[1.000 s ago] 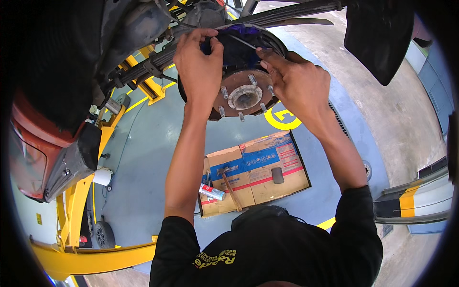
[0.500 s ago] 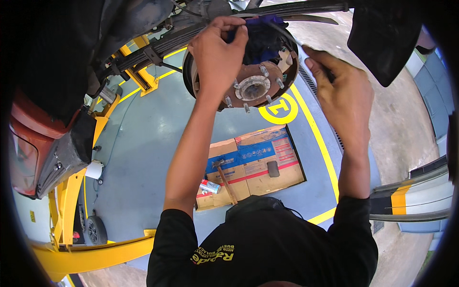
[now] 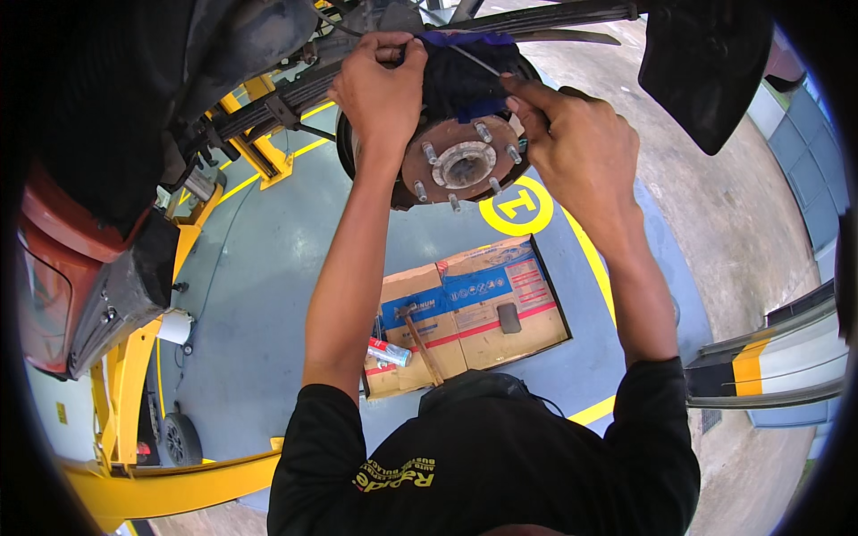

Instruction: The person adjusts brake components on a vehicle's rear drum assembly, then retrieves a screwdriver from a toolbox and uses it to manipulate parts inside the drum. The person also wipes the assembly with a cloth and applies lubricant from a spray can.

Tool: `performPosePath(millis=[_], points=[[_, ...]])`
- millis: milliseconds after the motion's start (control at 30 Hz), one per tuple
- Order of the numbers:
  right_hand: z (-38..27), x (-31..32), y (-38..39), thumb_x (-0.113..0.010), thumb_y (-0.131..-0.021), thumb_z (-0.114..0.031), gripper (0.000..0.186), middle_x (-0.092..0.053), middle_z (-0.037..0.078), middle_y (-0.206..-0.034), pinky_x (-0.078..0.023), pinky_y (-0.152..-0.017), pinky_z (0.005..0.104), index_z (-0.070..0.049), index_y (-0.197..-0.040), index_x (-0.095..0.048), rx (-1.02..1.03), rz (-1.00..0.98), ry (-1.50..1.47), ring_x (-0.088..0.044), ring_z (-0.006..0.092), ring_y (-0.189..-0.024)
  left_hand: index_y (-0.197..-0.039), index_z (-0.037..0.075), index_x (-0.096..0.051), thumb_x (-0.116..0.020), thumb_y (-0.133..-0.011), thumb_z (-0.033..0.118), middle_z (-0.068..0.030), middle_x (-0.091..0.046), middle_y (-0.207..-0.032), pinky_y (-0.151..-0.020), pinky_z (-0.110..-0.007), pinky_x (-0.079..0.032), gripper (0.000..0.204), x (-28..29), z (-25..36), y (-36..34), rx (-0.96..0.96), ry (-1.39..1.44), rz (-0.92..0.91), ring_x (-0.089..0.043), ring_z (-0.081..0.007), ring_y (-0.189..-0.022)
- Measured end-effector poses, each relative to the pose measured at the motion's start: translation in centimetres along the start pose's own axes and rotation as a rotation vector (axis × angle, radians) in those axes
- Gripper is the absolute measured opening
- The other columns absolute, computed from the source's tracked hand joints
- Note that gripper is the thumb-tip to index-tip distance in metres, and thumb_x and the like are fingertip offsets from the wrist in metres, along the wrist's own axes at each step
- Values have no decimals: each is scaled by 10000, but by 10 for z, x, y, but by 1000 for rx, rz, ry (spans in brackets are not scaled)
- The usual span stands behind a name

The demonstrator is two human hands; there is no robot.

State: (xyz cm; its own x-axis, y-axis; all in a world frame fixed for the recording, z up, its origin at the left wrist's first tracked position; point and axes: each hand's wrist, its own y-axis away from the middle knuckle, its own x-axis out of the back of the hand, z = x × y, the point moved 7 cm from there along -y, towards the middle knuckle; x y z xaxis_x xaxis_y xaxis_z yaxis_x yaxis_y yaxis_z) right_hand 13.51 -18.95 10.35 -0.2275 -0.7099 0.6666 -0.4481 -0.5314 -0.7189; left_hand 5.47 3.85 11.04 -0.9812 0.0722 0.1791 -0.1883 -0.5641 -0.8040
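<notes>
In the head view, reading the clock from its middle, my left hand is up between eleven and twelve. Its thumb and forefinger curl toward each other, tips close; I cannot tell whether anything is pinched there. My right hand is near half past one, thumb and bent fingers clamped on the near end of a thin metal rod, which slants from them toward eleven.

The rod crosses a dark, purple-edged cloth-like bundle between my hands, at about twelve. Just below that is the rusty wheel hub, with studs ringed around its pale centre. A leaf spring runs above, toward one, and a black flap hangs at two.

Just off the middle, toward five, a flattened cardboard sheet lies in a dark-edged frame on the blue floor. On the cardboard are a hammer, a spray can at its left and a dark block at its right. Toward eight, a wheel stands near a curved yellow beam.
</notes>
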Motion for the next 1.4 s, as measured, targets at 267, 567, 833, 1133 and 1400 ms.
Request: performPosePath(millis=[267,567,833,1133,1400], points=[[5,-11,-17,-719,-1011,-357,270,-771,144,-800,-583,-658,478,-289,-1253,-817,94,45,-16,-761,366,-754,-1031,141,-806,-821,-907,274,-5,-766,-895,-1032,-417,-324,182,-3,12,20,-107,-57,10,-682,-179,-796],[13,-1,-7,-720,-1027,-369,252,-762,109,-797,-541,-625,469,-314,-1248,-826,29,35,-74,-735,350,-706,-1059,147,-809,-822,-906,311,-2,-778,-961,-1072,-514,-311,224,2,4,25,-54,-228,54,-701,-220,-961],[13,-24,-3,-694,-1039,-379,275,-807,114,-906,-564,-630,488,-342,-1288,-804,-38,-23,-79,-759,366,-741,-1062,246,-869,-787,-958,310,66,-698,-1014,-1061,-502,-276,148,-4,28,54,-397,-421,105,-569,-194,-1063],[0,-30,-2,-715,-1040,-398,266,-723,74,-744,-523,-599,438,-324,-1270,-827,39,118,-17,-713,303,-651,-1054,225,-869,-789,-951,309,65,-732,-957,-1046,-508,-302,155,4,11,42,-254,-345,211,-616,-205,-1021],[1,-14,-51,-716,-1034,-420,256,-801,112,-893,-595,-716,444,-308,-1230,-836,274,76,40,-775,319,-816,-1120,198,-844,-794,-941,344,60,-750,-984,-1070,-480,-303,236,15,-8,39,14,-26,201,-649,-218,-1049]])
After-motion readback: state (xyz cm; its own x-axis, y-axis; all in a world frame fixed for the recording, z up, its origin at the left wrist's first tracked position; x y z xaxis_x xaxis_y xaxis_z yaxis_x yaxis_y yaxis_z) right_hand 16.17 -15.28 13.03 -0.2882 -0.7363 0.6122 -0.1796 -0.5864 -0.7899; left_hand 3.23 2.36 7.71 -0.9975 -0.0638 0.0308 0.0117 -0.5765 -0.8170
